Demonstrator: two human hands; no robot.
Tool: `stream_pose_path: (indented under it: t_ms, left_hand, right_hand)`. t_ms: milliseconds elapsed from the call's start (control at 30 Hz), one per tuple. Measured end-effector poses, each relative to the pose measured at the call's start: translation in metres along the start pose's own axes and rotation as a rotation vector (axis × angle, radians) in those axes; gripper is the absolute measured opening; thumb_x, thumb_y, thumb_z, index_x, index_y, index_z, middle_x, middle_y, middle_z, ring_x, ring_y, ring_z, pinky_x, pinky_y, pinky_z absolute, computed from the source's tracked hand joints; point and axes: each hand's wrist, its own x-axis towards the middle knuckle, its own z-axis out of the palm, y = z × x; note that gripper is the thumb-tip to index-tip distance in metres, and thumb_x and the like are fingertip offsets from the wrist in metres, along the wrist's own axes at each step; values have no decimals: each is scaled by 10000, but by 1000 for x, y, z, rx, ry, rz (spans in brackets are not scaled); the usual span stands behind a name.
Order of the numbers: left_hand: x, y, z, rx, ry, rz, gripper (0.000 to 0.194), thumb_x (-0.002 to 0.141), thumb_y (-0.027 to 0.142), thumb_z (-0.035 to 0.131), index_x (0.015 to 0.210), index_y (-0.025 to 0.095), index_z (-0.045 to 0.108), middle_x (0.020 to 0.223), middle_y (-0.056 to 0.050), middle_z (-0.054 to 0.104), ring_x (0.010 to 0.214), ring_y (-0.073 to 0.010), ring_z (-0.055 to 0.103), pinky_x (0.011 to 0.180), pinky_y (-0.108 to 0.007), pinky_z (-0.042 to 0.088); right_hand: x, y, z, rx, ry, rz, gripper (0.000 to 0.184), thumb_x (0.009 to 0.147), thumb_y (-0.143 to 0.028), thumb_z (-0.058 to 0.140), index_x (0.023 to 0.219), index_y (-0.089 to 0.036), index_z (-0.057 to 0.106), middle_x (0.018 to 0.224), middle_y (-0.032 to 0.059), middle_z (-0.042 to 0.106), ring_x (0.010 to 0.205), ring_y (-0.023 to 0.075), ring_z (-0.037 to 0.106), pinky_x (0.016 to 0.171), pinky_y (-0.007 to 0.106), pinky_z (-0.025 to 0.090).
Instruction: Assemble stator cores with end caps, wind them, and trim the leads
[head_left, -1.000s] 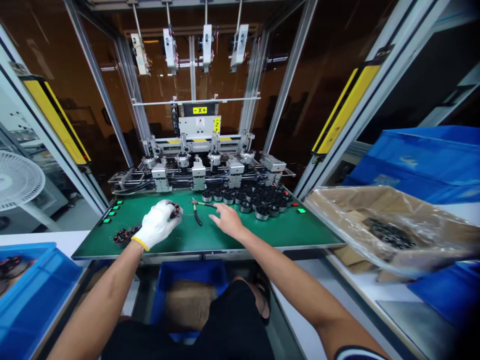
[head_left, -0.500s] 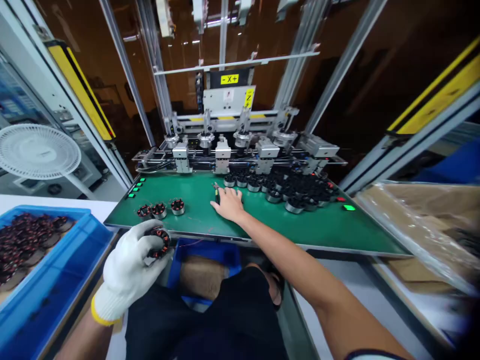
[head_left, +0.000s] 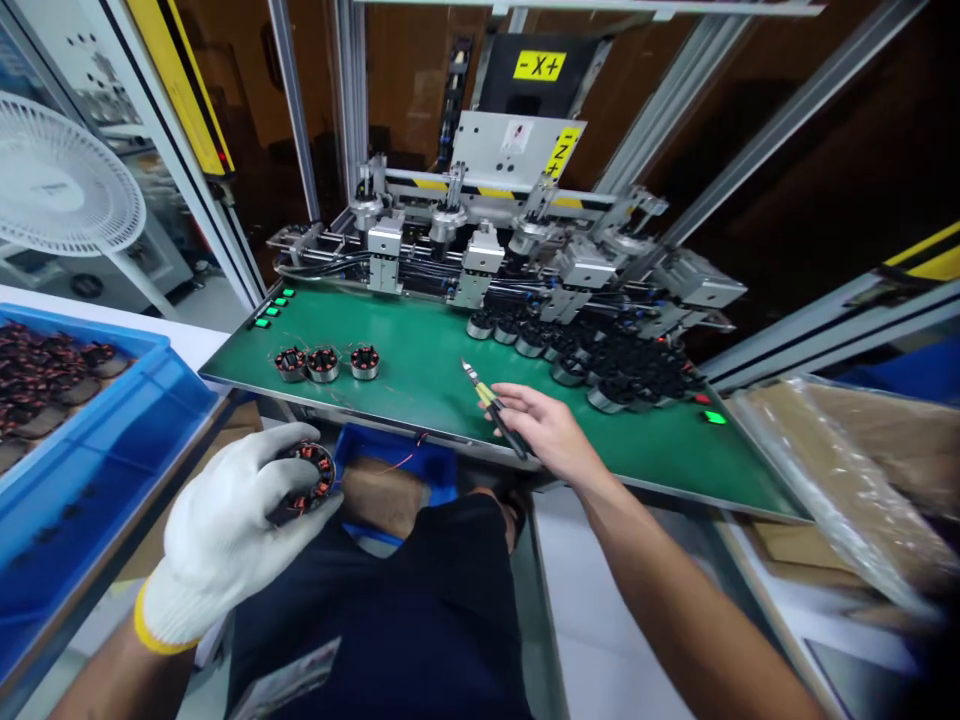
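Wire-wound ring point(head_left: 321, 470), held in the white-gloved left hand point(head_left: 240, 515) over the person's lap, just short of the near edge of a green surface point(head_left: 405, 340). The left grip is curled round its rim; the bare right hand point(head_left: 551, 430) has its grip closed on the handles of small pliers point(head_left: 495, 408), their tips pointing away over the surface.

We judge the windings to be most at risk: should the pliers come to the ring at a poor angle, or the left grip waver, a tip could nick a coil. A loose hold in the knit glove might let the rim slip, with the lap and a blue bin point(head_left: 444, 470) below. A thin reddish wire point(head_left: 405, 461) shows over that bin; we cannot tell whether it joins the ring, but if it does, a snag on the edge could tug a winding free.

The ring, as we see it, is round and shallow, with a metallic outer band and coppery-orange coils set among black parts inside, much like the three rings point(head_left: 364, 363) standing on the surface's left side. Gloved fingers hide part of it, so we cannot vouch for its far side
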Motion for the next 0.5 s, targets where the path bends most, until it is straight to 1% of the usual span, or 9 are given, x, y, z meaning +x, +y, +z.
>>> stream_pose_path:
  t_ms: [67, 100, 133, 167, 233, 267, 367, 433, 500]
  left_hand:
    - [-5, -1, 0, 17, -17, 8, 188, 881, 399, 706, 944, 260, 597, 1186, -74, 712, 930, -250, 735, 728, -396, 595]
    - [-8, -1, 0, 24, -34, 6, 185, 881, 386, 707, 947, 255, 595, 1186, -78, 709, 927, -253, 735, 724, -399, 593]
    - [-10, -2, 0, 31, -48, 2, 185, 881, 377, 708, 951, 252, 592, 1183, -83, 707, 923, -258, 734, 720, -404, 592]
    - [-12, -3, -1, 37, -57, 3, 191, 880, 376, 709, 958, 250, 589, 1175, -88, 705, 916, -263, 732, 712, -410, 592]
    - [-14, -4, -2, 37, -67, 10, 199, 884, 371, 709, 970, 250, 578, 1156, -100, 700, 898, -268, 730, 689, -415, 590]
    - [-14, -4, -2, 32, -78, 16, 197, 889, 368, 705, 974, 250, 573, 1149, -105, 697, 890, -269, 728, 674, -414, 588]
    - [-15, -4, -1, 26, -126, 29, 176, 905, 366, 685, 979, 253, 572, 1149, -111, 694, 876, -269, 726, 646, -411, 580]
    - [-16, -4, 0, 31, -138, 38, 190, 899, 377, 694, 984, 254, 576, 1151, -106, 698, 874, -268, 728, 647, -409, 581]
    - [-17, -3, 1, 35, -131, 40, 211, 884, 379, 714, 982, 254, 576, 1152, -102, 702, 880, -269, 731, 659, -406, 587]
  right_hand:
    - [-36, -13, 11, 371, -107, -46, 489, 983, -340, 406, 1430, -142, 426, 1220, 184, 672, 1014, 231, 709, 813, 367, 591]
    - [-54, -20, 20, 590, -193, -70, 489, 960, -389, 502, 1391, -160, 464, 1189, 163, 670, 976, 221, 703, 796, 353, 585]
    - [-73, -28, 30, 750, -312, -70, 461, 922, -400, 606, 1312, -167, 530, 1142, 136, 665, 948, 206, 687, 801, 339, 570]
    - [-89, -35, 42, 868, -427, -60, 410, 887, -378, 674, 1225, -165, 581, 1081, 110, 653, 911, 187, 668, 799, 325, 554]
    - [-114, -45, 66, 990, -573, -40, 344, 858, -302, 711, 1154, -158, 611, 1005, 72, 615, 871, 159, 632, 815, 323, 531]
    - [-121, -49, 77, 1038, -593, -50, 377, 852, -267, 701, 1198, -157, 600, 1006, 68, 602, 873, 158, 624, 833, 336, 528]
    - [-128, -54, 98, 1132, -579, -125, 649, 825, -192, 675, 1440, -169, 471, 1143, 110, 595, 1007, 197, 626, 952, 419, 511]
    - [-126, -54, 102, 1150, -570, -175, 742, 816, -163, 665, 1513, -181, 411, 1234, 138, 580, 1108, 222, 608, 1030, 463, 474]
    - [-123, -54, 102, 1144, -554, -201, 765, 811, -139, 656, 1531, -195, 405, 1279, 143, 564, 1159, 226, 590, 1065, 473, 450]
